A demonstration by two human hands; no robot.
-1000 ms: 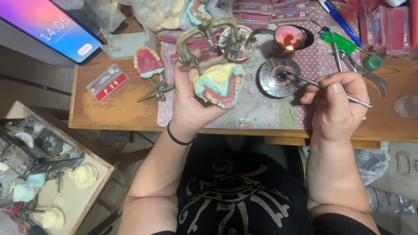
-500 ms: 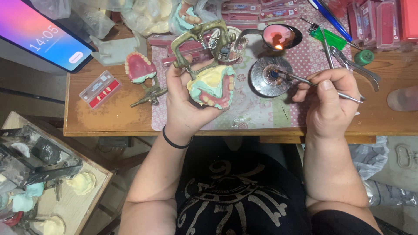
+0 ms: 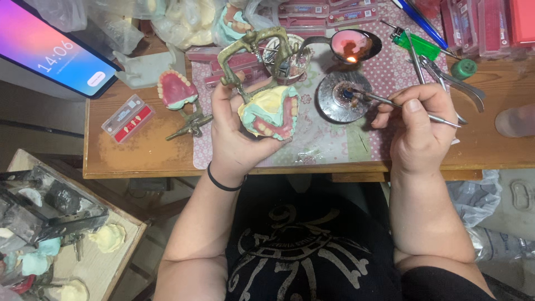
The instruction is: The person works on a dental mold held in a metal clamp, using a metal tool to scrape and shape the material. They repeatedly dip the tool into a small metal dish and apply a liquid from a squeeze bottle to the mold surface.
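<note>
Metal tool [image 3: 390, 104] tip unmoved at burner [image 3: 344, 96], denture model [image 3: 270, 110] still gripped

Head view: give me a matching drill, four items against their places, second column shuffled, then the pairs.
1. Denture wax model on brass articulator
2. Thin metal wax tool
3. Green plastic lighter
4. Clear box with red tray of teeth

A. Bare wood, left of the patterned mat
B. In the left hand
C. Top of the mat, right of the flame
D. In the right hand, tip over the round metal dish

Pairs: 1-B, 2-D, 3-C, 4-A

Even, bright overhead light; soft shadows; edges slightly blurred.
</note>
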